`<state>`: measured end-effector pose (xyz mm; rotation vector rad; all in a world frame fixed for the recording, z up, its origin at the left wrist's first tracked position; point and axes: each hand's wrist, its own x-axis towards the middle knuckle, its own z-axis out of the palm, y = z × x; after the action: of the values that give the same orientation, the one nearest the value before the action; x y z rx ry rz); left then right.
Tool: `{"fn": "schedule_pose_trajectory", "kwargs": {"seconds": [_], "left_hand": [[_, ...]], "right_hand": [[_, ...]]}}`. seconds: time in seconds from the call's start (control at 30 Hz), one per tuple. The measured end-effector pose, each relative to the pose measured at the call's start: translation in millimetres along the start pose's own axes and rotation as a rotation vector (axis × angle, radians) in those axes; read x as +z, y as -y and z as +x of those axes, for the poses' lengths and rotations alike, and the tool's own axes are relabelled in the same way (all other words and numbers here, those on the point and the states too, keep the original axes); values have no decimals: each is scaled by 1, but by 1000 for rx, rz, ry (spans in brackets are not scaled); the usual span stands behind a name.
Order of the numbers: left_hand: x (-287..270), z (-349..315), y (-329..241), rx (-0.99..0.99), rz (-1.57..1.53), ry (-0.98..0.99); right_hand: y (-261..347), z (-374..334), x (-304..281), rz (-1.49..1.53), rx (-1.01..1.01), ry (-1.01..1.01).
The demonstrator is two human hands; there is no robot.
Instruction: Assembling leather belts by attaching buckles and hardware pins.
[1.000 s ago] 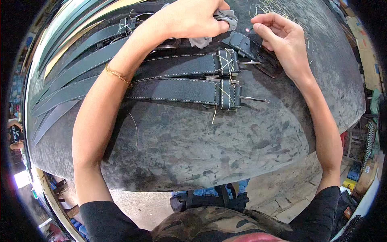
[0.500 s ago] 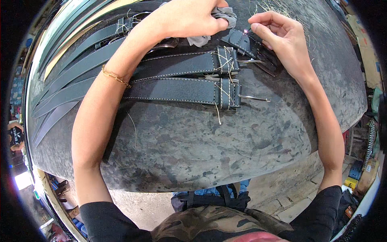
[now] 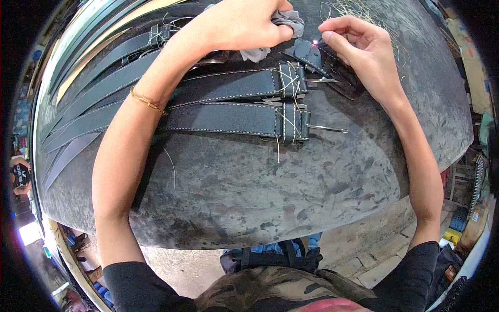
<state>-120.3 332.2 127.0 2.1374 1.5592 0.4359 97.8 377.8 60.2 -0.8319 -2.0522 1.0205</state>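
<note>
Pinching grey cloth [image 3: 291,22] in left hand [image 3: 249,23], twelve o'clock; curling right hand [image 3: 366,49], fingertips nearly meeting, contents indiscernible; having just shifted glow [image 3: 315,42] to black strap [image 3: 306,51], one o'clock, seemingly working its edge.

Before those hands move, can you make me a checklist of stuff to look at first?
1. Left hand gripping the grey cloth: ok.
2. What the right hand pinches: cannot tell, too small.
3. Tiny bright glow apart from the cloth: ok, but it looks close.
4. Loose thread pile well away from the right hand: not ok, it lies close by.
5. Thread end on the nearest belt tucked in: not ok, it sticks out.
</note>
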Motion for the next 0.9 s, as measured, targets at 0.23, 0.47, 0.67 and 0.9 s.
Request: {"fn": "schedule_pose_trajectory", "kwargs": {"seconds": [0.23,0.47,0.67,0.9], "left_hand": [[-4,-2,-12,-122,-27,35],[-6,-1,-15,-133,-13,58],[-4,-1,-12,-121,-3,42],[-4,-2,-13,-112,-22,30]], "right_hand": [[2,0,2,-68,-70,-24],[7,0,1,1,-4,-26],[5,0,2,47,-11,-23],[5,0,2,39,-26,-35]]}}
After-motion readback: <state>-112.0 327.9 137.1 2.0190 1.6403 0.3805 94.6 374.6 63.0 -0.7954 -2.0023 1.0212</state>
